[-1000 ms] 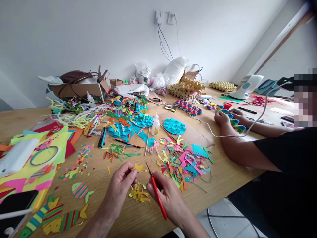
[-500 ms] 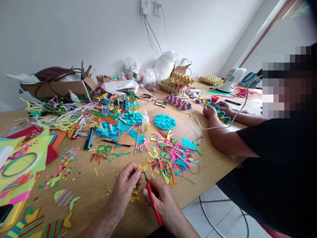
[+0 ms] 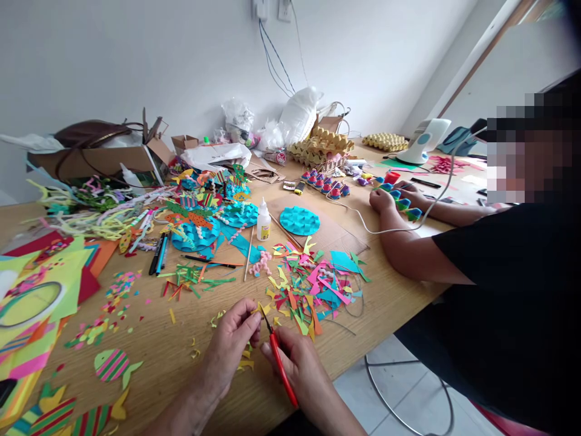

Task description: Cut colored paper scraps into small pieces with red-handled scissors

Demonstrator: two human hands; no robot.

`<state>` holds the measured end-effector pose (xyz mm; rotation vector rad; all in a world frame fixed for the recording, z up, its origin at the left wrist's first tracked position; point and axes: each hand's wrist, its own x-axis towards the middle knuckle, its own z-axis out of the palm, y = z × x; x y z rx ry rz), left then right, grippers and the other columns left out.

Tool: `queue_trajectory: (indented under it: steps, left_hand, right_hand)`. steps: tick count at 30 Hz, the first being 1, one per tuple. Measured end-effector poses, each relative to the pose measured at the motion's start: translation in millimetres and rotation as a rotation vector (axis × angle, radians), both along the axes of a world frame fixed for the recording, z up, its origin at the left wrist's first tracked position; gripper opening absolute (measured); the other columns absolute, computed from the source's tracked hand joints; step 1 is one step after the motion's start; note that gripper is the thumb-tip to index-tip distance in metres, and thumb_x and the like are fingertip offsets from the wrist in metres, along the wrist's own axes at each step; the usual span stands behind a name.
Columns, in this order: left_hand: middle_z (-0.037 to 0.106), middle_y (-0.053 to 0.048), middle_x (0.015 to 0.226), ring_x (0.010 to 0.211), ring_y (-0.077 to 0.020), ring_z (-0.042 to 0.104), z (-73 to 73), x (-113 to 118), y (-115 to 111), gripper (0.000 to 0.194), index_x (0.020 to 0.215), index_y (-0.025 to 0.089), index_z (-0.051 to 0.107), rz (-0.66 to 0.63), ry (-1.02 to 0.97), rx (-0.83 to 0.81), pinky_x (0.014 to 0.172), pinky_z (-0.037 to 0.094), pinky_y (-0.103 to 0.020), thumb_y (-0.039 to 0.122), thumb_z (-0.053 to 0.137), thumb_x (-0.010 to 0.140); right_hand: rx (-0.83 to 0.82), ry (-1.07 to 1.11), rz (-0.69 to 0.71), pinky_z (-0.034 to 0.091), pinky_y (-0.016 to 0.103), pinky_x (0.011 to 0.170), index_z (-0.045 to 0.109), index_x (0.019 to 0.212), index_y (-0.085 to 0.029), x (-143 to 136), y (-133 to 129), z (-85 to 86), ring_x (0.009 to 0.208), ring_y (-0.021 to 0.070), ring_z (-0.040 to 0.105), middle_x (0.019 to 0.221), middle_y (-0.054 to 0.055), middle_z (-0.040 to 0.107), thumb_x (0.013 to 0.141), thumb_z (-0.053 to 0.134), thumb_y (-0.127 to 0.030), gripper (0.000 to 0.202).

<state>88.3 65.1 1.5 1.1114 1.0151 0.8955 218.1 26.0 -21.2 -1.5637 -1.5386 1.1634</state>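
Near the table's front edge, my left hand (image 3: 238, 333) pinches a small yellow paper piece (image 3: 256, 308) between thumb and fingers. My right hand (image 3: 295, 357) is closed around red-handled scissors (image 3: 282, 369), whose dark blade tips touch or nearly touch the paper. Yellow offcuts (image 3: 246, 363) lie on the wood just under my hands. Off to the left is a striped paper fish (image 3: 111, 365), with more striped fish (image 3: 93, 419) at the lower left corner. A heap of coloured paper scraps (image 3: 313, 284) spreads beyond my right hand.
A white glue bottle (image 3: 263, 223) stands by a turquoise egg-carton disc (image 3: 299, 221). Markers (image 3: 158, 254) and coloured paper sheets (image 3: 68, 272) are on the left. At right, a co-worker's hands (image 3: 385, 200) hold a painted egg-carton strip (image 3: 402, 203); a white cable (image 3: 363, 219) crosses the table.
The view has shifted slightly. Less of the yellow paper shows at my left fingertips, and the scissor blades are at a slightly different angle. Both hands stay in nearly the same place.
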Motion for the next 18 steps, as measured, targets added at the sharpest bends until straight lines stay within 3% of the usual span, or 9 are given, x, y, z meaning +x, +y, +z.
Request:
queue_trajectory:
  steps: [6, 14, 18]
  left_hand:
    - [0.044, 0.007, 0.053, 0.051, -0.0091, 0.04, 2.6, -1.6, 1.2, 0.019, 0.061, 0.018, 0.05, 0.007, -0.01, -0.041, 0.05, 0.036, -0.018, 0.027, 0.057, 0.076]
    - [0.054, 0.005, 0.053, 0.048, -0.0095, 0.049, 10.2, -19.6, 6.1, 0.016, 0.062, 0.016, 0.058, 0.049, 0.117, -0.057, 0.048, 0.04, -0.019, 0.031, 0.062, 0.067]
    - [0.058, 0.005, 0.051, 0.045, -0.0106, 0.052, 10.2, -33.4, 10.7, 0.015, 0.066, 0.016, 0.06, 0.052, 0.178, -0.058, 0.042, 0.038, -0.019, 0.03, 0.063, 0.063]
  right_hand:
    - [-0.015, -0.065, -0.004, 0.024, 0.023, 0.045, 0.035, 0.057, -0.02, 1.9, 2.2, -2.1, 0.048, 0.0113, 0.035, 0.051, -0.003, 0.039, 0.079, 0.04, -0.057, 0.043]
    - [-0.049, -0.123, 0.111, 0.025, 0.021, 0.046, 0.04, 0.059, -0.019, 17.5, 1.1, 13.8, 0.051, 0.0105, 0.037, 0.054, -0.003, 0.043, 0.082, 0.047, -0.04, 0.032]
    - [-0.051, 0.045, 0.001, 0.029, 0.021, 0.047, 0.043, 0.063, -0.019, 21.6, 3.1, 16.3, 0.052, 0.0108, 0.04, 0.055, -0.004, 0.043, 0.078, 0.052, -0.038, 0.026]
